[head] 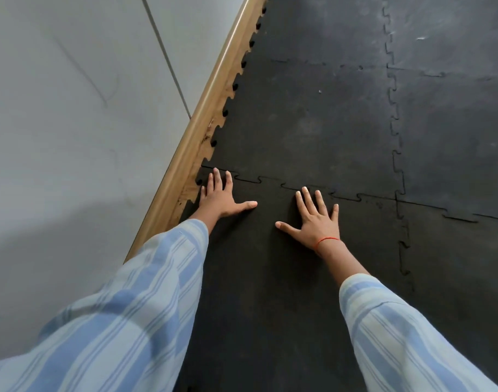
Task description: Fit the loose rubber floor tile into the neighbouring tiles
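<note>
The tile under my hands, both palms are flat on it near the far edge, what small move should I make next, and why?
Probably press down along the far seam, working from the left hand toward the right hand. Both hands lie flat and open on the loose tile, and dark gaps show along that seam's interlocking tabs, so they look not fully seated. I cannot tell how deep they sit.
</note>
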A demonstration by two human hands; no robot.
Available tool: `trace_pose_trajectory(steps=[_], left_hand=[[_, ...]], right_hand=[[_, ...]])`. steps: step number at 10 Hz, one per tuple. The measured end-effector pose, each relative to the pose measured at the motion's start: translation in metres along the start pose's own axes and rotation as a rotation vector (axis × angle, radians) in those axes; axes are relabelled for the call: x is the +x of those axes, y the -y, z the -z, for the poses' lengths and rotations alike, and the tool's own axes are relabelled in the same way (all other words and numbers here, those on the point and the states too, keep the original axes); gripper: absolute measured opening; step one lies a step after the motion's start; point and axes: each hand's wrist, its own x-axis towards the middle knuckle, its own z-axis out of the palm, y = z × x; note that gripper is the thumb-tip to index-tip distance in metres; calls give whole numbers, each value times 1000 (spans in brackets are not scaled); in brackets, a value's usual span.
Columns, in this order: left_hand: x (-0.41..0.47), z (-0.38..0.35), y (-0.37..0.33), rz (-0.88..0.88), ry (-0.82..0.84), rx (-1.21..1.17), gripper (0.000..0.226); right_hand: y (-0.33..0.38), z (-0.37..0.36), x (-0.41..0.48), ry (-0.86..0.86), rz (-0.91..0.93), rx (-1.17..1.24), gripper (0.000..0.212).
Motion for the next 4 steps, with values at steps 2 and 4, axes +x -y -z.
trace_pose_trajectory(steps=[2, 4], left_hand=[[1, 14, -14, 102, 80, 108, 117], [-43, 54, -66, 88, 173, 262, 75]], right_hand=[[6, 0, 0, 52, -32, -58, 94], [25, 57, -10, 331, -153, 54, 86]])
